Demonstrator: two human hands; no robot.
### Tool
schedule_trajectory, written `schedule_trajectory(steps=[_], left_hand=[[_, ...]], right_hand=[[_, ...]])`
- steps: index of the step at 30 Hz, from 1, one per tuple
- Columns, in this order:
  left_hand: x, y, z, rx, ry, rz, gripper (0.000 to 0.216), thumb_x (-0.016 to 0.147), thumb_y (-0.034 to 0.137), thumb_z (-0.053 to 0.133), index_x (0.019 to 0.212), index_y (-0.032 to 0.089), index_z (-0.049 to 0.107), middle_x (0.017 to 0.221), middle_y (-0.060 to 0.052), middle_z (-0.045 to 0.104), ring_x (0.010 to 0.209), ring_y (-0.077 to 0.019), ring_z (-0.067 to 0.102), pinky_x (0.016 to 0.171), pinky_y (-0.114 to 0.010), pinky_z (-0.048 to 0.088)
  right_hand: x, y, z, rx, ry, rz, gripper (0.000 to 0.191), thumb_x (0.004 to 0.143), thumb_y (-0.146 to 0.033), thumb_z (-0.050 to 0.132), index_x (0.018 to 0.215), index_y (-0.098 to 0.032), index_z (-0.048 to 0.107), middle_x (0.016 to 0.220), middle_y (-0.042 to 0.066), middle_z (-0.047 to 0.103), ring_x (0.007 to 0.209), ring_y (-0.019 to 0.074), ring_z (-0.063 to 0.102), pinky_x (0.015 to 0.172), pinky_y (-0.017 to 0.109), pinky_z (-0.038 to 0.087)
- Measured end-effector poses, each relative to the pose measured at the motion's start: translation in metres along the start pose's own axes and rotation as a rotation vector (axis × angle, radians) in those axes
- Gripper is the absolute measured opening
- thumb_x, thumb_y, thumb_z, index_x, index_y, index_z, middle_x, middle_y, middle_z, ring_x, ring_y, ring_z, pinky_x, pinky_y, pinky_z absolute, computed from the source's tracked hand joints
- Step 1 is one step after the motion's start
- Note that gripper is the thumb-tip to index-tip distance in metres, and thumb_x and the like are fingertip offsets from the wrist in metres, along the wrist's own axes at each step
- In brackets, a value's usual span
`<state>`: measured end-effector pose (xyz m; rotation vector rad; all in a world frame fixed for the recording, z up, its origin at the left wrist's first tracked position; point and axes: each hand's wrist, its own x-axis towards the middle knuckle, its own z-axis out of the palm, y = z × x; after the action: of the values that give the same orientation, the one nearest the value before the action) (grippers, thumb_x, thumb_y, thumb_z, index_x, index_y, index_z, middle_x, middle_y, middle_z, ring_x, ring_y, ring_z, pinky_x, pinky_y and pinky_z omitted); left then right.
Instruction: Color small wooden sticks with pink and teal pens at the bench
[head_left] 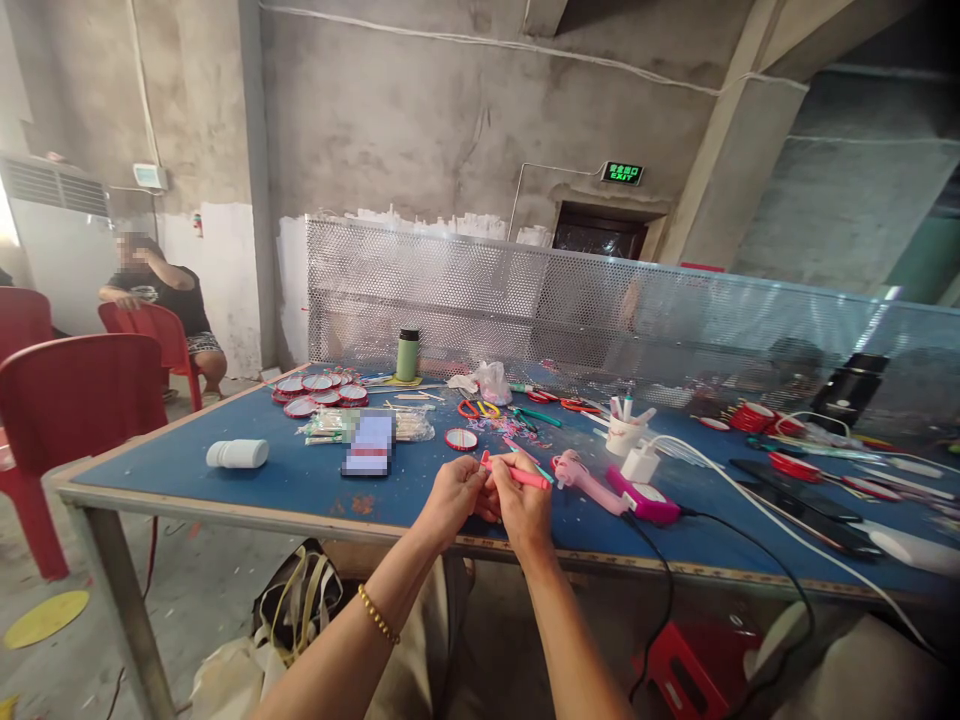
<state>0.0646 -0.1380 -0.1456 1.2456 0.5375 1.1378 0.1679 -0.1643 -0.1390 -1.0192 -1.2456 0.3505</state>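
Observation:
Both my hands meet over the front edge of the blue table. My right hand is closed round a pink stick-like tool that points left. My left hand pinches its fingers at the left end of that tool; what it holds there is too small to make out. Just beyond my hands lie a small round red-rimmed disc and a pink hot glue gun.
A stack of red-rimmed discs, a green flask, a white bottle, scissors, a white cup and cables lie on the table. A perforated metal screen backs it. Red chairs and a seated person are at left.

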Motion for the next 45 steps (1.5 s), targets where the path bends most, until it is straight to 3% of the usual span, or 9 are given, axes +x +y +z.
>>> schedule_trajectory(steps=[6, 26, 45], left_hand=[[-0.003, 0.004, 0.001, -0.023, -0.02, -0.009, 0.044, 0.071, 0.056, 0.071, 0.075, 0.017, 0.051, 0.056, 0.0, 0.062, 0.045, -0.0122, 0.061, 0.049, -0.024, 0.052], [0.0, -0.002, -0.001, 0.008, 0.017, 0.014, 0.048, 0.07, 0.06, 0.071, 0.072, 0.018, 0.049, 0.057, 0.001, 0.061, 0.045, -0.0125, 0.061, 0.048, -0.026, 0.053], [-0.001, 0.002, -0.001, -0.013, 0.009, 0.002, 0.046, 0.07, 0.056, 0.073, 0.075, 0.016, 0.052, 0.06, 0.0, 0.062, 0.046, -0.0129, 0.062, 0.049, -0.025, 0.054]], right_hand=[[-0.001, -0.007, 0.0, 0.062, 0.077, 0.0, 0.028, 0.083, -0.045, 0.066, 0.076, -0.019, 0.06, 0.052, -0.004, 0.059, 0.04, 0.0109, 0.052, 0.04, 0.02, 0.043], [-0.001, 0.002, -0.002, -0.055, 0.028, -0.067, 0.023, 0.087, -0.039, 0.059, 0.074, -0.02, 0.059, 0.055, -0.003, 0.059, 0.043, 0.0126, 0.054, 0.041, 0.022, 0.045], [-0.001, 0.002, -0.001, -0.085, 0.064, -0.064, 0.022, 0.086, -0.037, 0.058, 0.073, -0.02, 0.058, 0.055, -0.002, 0.058, 0.046, 0.0133, 0.055, 0.045, 0.022, 0.045]])
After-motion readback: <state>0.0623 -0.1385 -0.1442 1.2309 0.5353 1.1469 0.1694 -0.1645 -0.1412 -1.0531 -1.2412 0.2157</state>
